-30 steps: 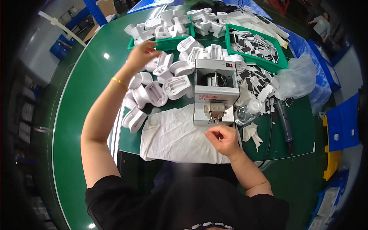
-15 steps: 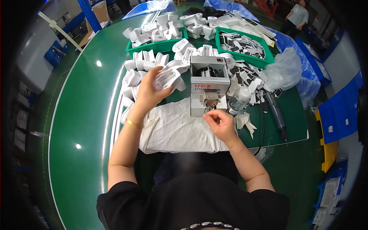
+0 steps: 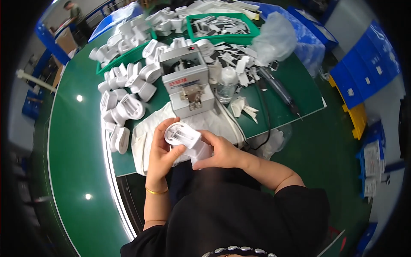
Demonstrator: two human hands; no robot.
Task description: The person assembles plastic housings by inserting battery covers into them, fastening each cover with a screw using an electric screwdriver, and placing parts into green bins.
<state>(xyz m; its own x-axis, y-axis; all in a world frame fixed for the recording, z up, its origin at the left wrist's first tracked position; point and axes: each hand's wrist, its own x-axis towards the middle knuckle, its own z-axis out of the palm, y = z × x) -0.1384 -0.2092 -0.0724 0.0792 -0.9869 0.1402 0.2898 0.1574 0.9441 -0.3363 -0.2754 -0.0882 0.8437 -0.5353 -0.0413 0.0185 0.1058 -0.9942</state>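
Note:
A white plastic housing (image 3: 185,139) with a round end is held close to my body, over the near edge of a white cloth (image 3: 150,132). My left hand (image 3: 162,155) cups it from the left and below. My right hand (image 3: 220,152) grips its lower right end. Just beyond the housing stands a small grey box-shaped machine (image 3: 186,81) on the green table (image 3: 77,141).
Several more white housings (image 3: 124,107) lie piled left of the machine. Green trays (image 3: 222,28) with parts sit at the back. A clear bottle (image 3: 225,83), white scraps (image 3: 242,107), a powered screwdriver with cable (image 3: 278,90) and a clear bag (image 3: 276,38) lie right. Blue bins (image 3: 364,73) stand far right.
My left hand came back from the pile of housings carrying one toward my body. My right hand left the machine front and took hold of the same housing.

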